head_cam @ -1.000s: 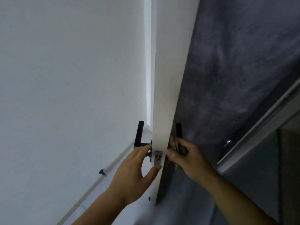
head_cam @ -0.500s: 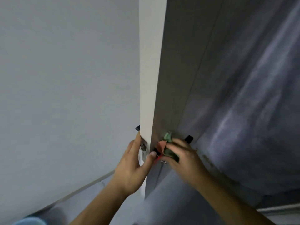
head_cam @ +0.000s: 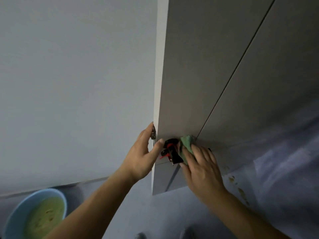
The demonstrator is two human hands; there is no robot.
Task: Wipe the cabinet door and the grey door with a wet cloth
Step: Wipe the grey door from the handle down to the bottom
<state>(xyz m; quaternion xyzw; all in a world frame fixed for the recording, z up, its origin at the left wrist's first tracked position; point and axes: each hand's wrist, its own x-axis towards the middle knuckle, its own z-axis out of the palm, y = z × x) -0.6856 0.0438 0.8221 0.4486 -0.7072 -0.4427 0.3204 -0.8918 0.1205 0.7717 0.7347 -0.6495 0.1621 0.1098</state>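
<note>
– Two hands show in the head view; where is each?
– Both are low in the middle of the frame. The left hand grips the door by its pale edge, with the thumb on the near grey face and the fingers curled round the far side.
– And the right?
– The right hand lies on the grey face, just right of the left. Its fingers are close together and fairly straight, pressing the cloth against the door.
– Where exactly is the cloth?
– It is green and bunched, poking out past the fingertips towards the upper left. It touches the door beside a dark seam that runs to the upper right.
– Anything between the hands?
– A black-and-red fitting sits on the door, just beside the cloth. I cannot tell what it is.
– What else?
– A wall fills the left half. A bowl, light blue and holding yellow-green liquid, sits at the lower left on the floor.
</note>
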